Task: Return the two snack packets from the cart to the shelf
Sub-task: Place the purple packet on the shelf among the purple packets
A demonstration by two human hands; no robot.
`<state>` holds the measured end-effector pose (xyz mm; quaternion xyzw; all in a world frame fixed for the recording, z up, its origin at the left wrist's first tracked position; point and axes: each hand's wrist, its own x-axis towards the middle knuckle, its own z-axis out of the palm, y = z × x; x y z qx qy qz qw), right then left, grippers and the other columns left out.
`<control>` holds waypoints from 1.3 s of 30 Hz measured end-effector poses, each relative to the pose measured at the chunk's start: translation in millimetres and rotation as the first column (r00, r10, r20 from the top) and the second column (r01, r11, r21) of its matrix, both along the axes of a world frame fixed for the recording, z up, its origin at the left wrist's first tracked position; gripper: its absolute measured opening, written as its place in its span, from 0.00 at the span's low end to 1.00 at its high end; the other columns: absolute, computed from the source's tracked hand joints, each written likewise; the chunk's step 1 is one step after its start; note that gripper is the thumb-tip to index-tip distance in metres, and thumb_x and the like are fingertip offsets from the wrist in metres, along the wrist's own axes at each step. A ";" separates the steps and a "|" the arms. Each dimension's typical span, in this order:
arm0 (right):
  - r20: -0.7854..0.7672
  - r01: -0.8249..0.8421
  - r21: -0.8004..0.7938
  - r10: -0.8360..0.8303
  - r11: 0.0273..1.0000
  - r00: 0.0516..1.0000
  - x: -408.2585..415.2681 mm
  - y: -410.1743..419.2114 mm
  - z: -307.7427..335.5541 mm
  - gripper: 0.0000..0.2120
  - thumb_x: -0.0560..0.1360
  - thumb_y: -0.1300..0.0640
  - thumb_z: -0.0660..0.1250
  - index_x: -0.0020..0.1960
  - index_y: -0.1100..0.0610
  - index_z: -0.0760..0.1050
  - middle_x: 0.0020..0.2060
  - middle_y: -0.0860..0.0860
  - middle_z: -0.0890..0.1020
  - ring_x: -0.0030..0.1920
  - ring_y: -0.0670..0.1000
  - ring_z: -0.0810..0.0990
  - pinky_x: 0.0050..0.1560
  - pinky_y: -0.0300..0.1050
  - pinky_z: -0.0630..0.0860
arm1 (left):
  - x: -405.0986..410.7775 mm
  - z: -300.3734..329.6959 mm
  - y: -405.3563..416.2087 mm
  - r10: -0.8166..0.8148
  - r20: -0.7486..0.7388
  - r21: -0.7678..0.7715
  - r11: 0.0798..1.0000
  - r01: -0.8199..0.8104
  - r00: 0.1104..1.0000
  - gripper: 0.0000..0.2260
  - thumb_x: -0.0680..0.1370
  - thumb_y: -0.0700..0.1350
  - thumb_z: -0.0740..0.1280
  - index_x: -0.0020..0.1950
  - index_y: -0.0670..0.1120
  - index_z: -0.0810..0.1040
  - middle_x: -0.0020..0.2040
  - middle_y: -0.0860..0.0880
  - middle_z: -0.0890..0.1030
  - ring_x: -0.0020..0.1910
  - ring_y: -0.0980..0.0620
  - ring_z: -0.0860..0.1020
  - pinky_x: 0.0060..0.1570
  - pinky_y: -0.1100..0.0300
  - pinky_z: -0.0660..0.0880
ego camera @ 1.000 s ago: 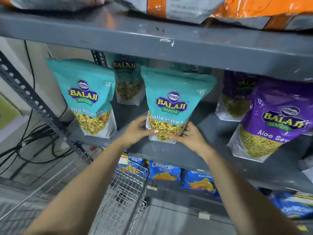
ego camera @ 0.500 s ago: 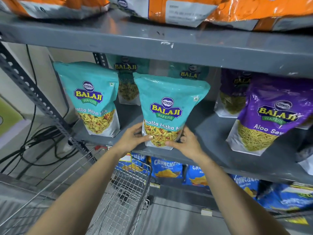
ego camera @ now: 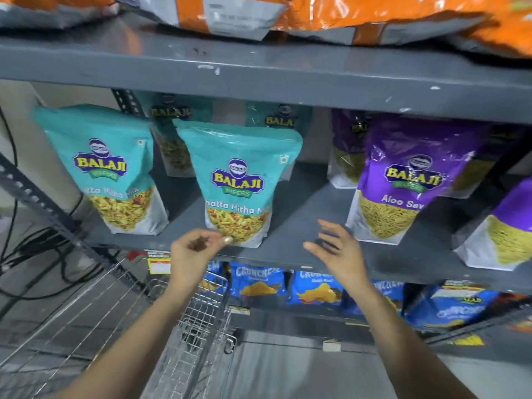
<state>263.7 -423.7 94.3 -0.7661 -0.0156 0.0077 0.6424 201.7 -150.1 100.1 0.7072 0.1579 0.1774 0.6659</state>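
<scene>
Grey metal shelf (ego camera: 302, 214) runs across mid-frame. Two teal packets stand upright on it: left teal packet (ego camera: 112, 171) at centre-left of the frame, middle teal packet (ego camera: 239, 185) just left of centre, set apart with bare shelf between them. More teal packets (ego camera: 172, 139) stand behind, partly hidden.

Left hand (ego camera: 193, 254), lower centre of frame: fingers curled loosely, thumb tip at the bottom left corner of the middle teal packet, touching or nearly so; cannot tell which. Grip not closed on anything.

Right hand (ego camera: 336, 249), right of centre: fingers spread, palm turned inward, empty, over the bare shelf front, apart from both the middle teal packet and the purple packet (ego camera: 403, 185) to its right. Blurred.

Wire cart (ego camera: 184, 326) at lower left of frame, below the shelf edge; its basket is only partly in view. Blue packets (ego camera: 259, 283) line the lower shelf. Orange bags (ego camera: 374, 15) lie on the top shelf. Black cables (ego camera: 26, 249) at far left.
</scene>
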 end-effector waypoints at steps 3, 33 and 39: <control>0.010 0.287 -0.050 -0.287 0.957 0.958 -13.7 -72.7 -9.0 0.15 0.62 0.52 0.79 0.45 0.48 0.78 0.48 0.57 0.84 0.48 0.53 0.83 0.51 0.49 0.77 | 4.2 -1.0 -58.4 -0.109 -0.031 0.093 0.989 0.112 0.994 0.10 0.67 0.39 0.79 0.36 0.54 0.85 0.32 0.59 0.85 0.32 0.62 0.79 0.39 0.70 0.77; -0.101 -0.224 -0.061 0.217 0.973 0.971 50.6 -169.5 8.5 0.40 0.58 0.56 0.81 0.66 0.49 0.67 0.58 0.48 0.81 0.59 0.51 0.82 0.59 0.49 0.79 | 102.4 2.2 -221.3 -0.560 -0.150 -0.122 0.829 0.547 0.815 0.22 0.67 0.40 0.79 0.59 0.45 0.80 0.50 0.54 0.86 0.49 0.54 0.84 0.42 0.70 0.79; -0.037 -0.113 0.286 0.129 0.951 0.991 62.6 -199.8 87.8 0.30 0.62 0.44 0.78 0.61 0.45 0.72 0.49 0.40 0.82 0.55 0.43 0.77 0.58 0.46 0.71 | 119.3 72.4 -200.2 -0.398 0.214 -0.233 0.866 0.442 0.892 0.19 0.73 0.41 0.74 0.62 0.50 0.76 0.60 0.49 0.82 0.55 0.60 0.81 0.57 0.64 0.77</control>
